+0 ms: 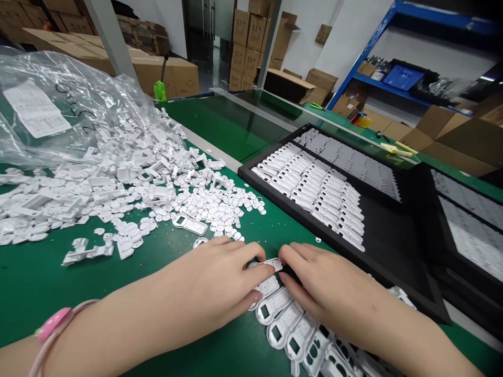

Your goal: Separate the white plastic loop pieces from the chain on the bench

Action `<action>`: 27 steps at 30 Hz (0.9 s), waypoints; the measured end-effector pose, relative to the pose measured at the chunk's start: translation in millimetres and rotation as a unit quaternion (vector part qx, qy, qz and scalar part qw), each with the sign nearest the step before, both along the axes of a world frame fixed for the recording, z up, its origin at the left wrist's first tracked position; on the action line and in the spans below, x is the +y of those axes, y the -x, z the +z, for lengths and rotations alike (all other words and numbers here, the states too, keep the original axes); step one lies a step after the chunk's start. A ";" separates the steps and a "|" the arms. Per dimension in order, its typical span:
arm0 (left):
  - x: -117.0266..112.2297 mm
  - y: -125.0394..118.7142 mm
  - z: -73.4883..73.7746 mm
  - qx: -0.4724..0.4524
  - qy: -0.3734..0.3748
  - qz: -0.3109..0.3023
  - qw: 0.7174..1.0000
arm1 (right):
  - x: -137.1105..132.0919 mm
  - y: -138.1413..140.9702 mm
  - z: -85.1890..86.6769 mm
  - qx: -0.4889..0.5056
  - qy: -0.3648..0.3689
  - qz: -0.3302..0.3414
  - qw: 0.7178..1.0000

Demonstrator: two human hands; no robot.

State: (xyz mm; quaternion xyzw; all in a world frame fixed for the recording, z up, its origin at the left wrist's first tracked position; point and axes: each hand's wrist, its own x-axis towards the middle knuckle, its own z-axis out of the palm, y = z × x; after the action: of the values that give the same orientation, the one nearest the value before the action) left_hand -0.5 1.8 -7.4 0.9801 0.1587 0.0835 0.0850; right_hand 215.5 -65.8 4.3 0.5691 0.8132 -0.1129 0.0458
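Left hand (208, 277): fingers curve down and forward, the tips pinching one end of a white plastic frame (274, 264); the thumb is hidden behind the fingers.

Right hand (318, 277): fingers reach left to the same frame, almost meeting the left fingertips. Whether they grip it or only touch it, I cannot tell.

Held frame: between both hands, at the top of the row, mostly covered by fingers.

Row of frames (283, 324): directly below both hands, overlapping like shingles with dark windows facing up, probably because this packs them closely and keeps them alike. The lower end is cut off by the picture.

Black tray (334, 243): ahead of the right hand, holding white parts in tight, matching rows, which suggests deliberate sorting. A second tray (426, 209) lies farther right, partly cut off.

Loose parts (157, 193): a jumbled heap ahead of the left hand on the green bench (39, 293), spreading from a clear plastic bag (70, 110).

Hard to make out: the paper label (35, 109) behind the bag's glare; the exact part shapes within the heap.

Left wrist: a pink bracelet (53, 323).
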 end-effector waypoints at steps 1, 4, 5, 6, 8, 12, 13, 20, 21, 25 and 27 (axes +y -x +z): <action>-0.2 0.3 -0.1 0.001 -0.001 0.000 1.000 | -0.3 -0.8 1.5 0.002 0.009 -0.006 1.000; -0.3 1.0 -0.7 -0.004 -0.004 0.001 1.000 | -1.1 -2.8 5.5 0.001 0.020 -0.009 1.000; -0.1 1.1 -0.9 -0.007 -0.005 0.001 1.000 | -1.2 -3.7 6.3 -0.001 0.020 -0.006 1.000; 0.1 1.2 -1.2 -0.009 -0.006 0.000 1.000 | -1.2 -4.9 6.7 -0.002 0.017 -0.002 1.000; 0.6 1.4 -1.8 -0.008 -0.006 0.000 1.000 | -0.8 -8.4 6.1 -0.002 0.012 0.011 1.000; 0.9 1.4 -2.4 -0.010 -0.007 0.000 1.000 | 1.4 -18.4 2.1 0.010 0.002 0.020 1.000; 0.8 1.3 -2.3 -0.011 -0.007 0.001 1.000 | 1.9 -20.5 1.4 0.015 -0.002 0.015 1.000; -0.1 0.5 3.2 -0.009 0.012 0.016 1.000 | 1.9 -14.5 10.2 0.074 -0.042 0.028 0.996; 0.2 0.7 3.7 -0.010 0.019 0.016 1.000 | 2.2 -11.5 13.0 0.084 -0.057 0.036 0.994; 2.3 1.7 3.7 -0.013 0.050 0.018 0.998 | 5.1 -1.5 21.4 0.101 -0.099 0.056 0.988; 4.0 1.6 4.0 -0.022 0.059 0.022 0.998 | 6.2 0.3 21.4 0.108 -0.096 0.060 0.988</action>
State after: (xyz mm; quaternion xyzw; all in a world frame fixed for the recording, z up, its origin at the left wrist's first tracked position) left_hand -2.0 5.7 -3.4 0.9677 0.1826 0.0974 0.1440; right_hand 215.1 -59.7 25.7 0.5054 0.8532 -0.0919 -0.0907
